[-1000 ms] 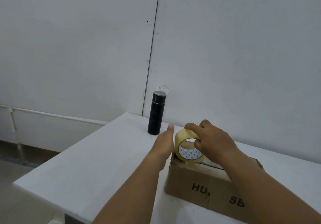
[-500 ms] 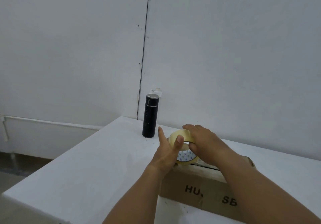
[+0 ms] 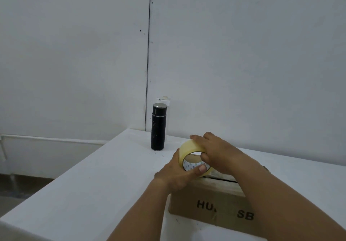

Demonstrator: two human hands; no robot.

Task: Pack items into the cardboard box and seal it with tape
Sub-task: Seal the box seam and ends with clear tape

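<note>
A closed cardboard box (image 3: 204, 201) with black lettering lies on the white table (image 3: 93, 184). A roll of yellowish clear tape (image 3: 189, 147) stands on edge at the box's left top end. My right hand (image 3: 219, 152) grips the roll from above and right, fingers through its core. My left hand (image 3: 177, 173) holds the roll from the left, its thumb pressed on the roll's lower front. A strip of tape runs from the roll along the box's top seam, mostly hidden behind my right arm.
A black cylindrical flask (image 3: 158, 126) with a metal cap stands upright at the table's far corner, left of the box. The white wall is close behind. The table's left edge drops to the floor (image 3: 18, 188).
My left hand has come from beside the roll to grip it, thumb on its front. The roll and my right hand stay at the box's left end. The camera shifted slightly.
</note>
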